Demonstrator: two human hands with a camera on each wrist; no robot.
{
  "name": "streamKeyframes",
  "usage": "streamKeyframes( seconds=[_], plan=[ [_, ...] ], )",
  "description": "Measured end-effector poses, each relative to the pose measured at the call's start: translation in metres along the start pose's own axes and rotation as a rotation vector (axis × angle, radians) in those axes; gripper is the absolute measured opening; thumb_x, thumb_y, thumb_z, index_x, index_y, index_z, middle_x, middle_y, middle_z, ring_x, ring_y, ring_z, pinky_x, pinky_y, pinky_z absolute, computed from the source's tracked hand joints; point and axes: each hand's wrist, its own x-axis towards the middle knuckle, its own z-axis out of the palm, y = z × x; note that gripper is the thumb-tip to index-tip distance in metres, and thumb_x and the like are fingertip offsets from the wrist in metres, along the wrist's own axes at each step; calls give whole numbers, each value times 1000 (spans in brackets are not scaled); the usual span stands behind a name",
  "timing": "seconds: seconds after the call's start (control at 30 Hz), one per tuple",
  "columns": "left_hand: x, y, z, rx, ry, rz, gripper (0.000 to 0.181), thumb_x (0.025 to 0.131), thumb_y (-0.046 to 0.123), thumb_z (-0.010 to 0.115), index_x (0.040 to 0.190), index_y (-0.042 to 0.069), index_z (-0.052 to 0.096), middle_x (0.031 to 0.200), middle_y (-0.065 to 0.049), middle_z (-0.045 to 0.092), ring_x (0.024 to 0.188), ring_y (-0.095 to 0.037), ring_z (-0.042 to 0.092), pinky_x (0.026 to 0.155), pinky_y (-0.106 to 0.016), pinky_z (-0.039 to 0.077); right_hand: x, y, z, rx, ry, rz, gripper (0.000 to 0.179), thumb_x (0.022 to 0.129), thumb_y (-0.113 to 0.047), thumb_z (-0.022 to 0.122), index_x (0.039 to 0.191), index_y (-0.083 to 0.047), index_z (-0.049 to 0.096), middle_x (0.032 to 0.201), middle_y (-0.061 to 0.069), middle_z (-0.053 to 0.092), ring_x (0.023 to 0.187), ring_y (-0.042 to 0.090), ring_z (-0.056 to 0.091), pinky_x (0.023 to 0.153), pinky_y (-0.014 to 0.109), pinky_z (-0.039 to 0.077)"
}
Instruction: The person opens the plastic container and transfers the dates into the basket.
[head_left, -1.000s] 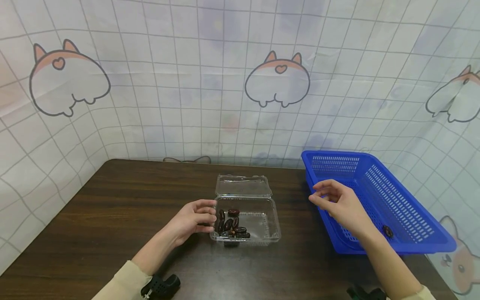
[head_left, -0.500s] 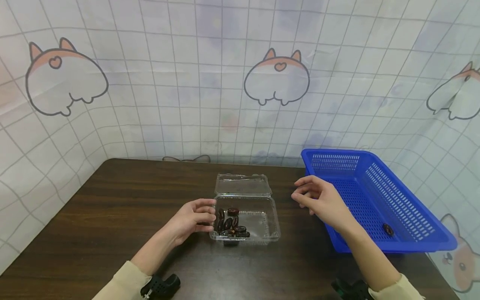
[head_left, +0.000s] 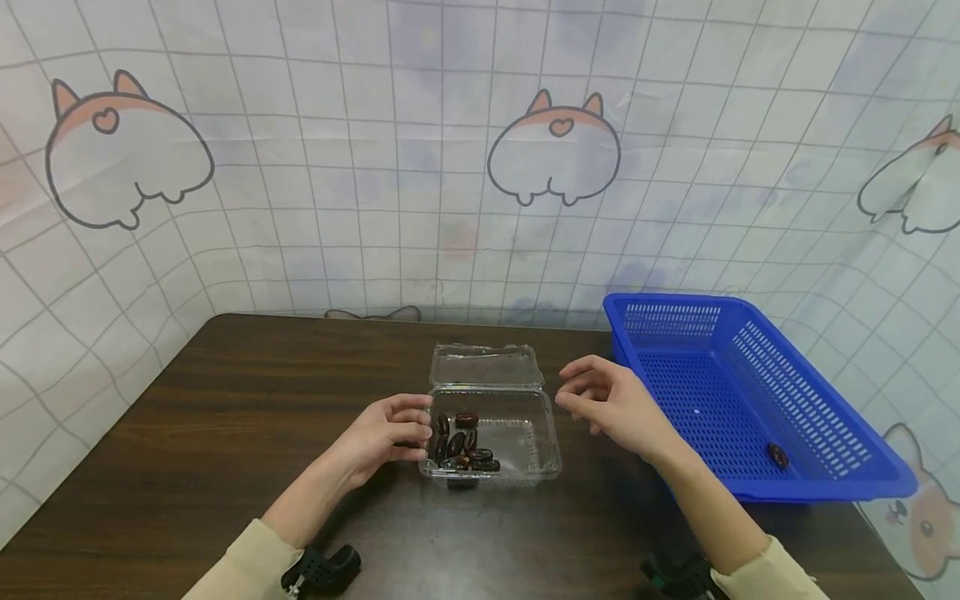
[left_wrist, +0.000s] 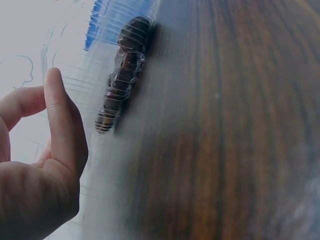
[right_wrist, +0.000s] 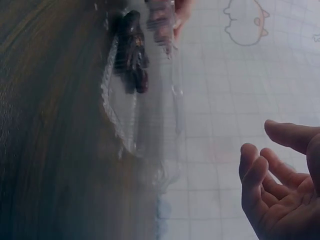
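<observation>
Several glossy dark brown dates [head_left: 456, 445] lie in the left half of a clear plastic clamshell box [head_left: 517, 450], whose lid [head_left: 487, 367] is folded back. At the box's left wall rests my left hand [head_left: 378, 437], its fingers extended and touching the side. To the right of the box, my right hand [head_left: 615, 408] is in the air with loosely bent fingers. The right wrist view shows nothing between its thumb and fingertips [right_wrist: 255, 170]. A single date [head_left: 777, 455] lies in the blue basket [head_left: 825, 492].
The blue basket stands at the right side of the dark wooden table [head_left: 262, 392]. Behind the table hangs a white gridded cloth [head_left: 360, 217] with cartoon animal prints. A small dark object [head_left: 462, 483] shows at the box's front edge.
My right hand has moved left from over the basket's edge toward the clear box, with nothing in it. My left hand has stayed at the box's side.
</observation>
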Motion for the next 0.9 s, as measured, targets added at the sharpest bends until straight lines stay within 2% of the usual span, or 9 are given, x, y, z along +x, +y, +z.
streamKeyframes(
  seconds=[0.33,0.57,0.67,0.77,0.9],
  plan=[
    [1,-1,-1,-4,-3,1,57,96,0,67,147,-7,42,109,-13,59,88,-20,63,76,-35,61,9,2,19,29,-83,1,35,96,-19,75,123,-2,63,104,9,73,84,33,68,56,39,57],
    [0,1,-1,3,5,-3,56,97,0,66,147,-6,43,110,-13,59,89,-21,63,77,-36,62,15,3,33,37,-161,10,36,96,-19,74,127,-3,63,108,9,73,86,39,69,59,52,58],
    [0,2,-1,5,8,-3,56,97,1,67,147,-6,44,110,-13,60,90,-21,63,78,-36,61,19,3,38,45,-196,11,37,98,-18,73,129,-1,61,109,11,72,88,41,69,59,53,58],
    [-1,2,-1,6,6,-4,55,97,1,66,147,-7,43,111,-14,60,90,-21,63,78,-35,61,22,5,44,45,-226,2,37,98,-18,72,128,0,61,110,14,72,81,41,67,56,50,57],
    [-2,2,-1,5,0,-5,54,98,0,64,147,-7,42,111,-15,60,91,-21,63,78,-35,61,26,6,51,42,-250,9,39,97,-21,73,127,1,62,108,12,72,62,31,60,51,43,54]
  ],
)
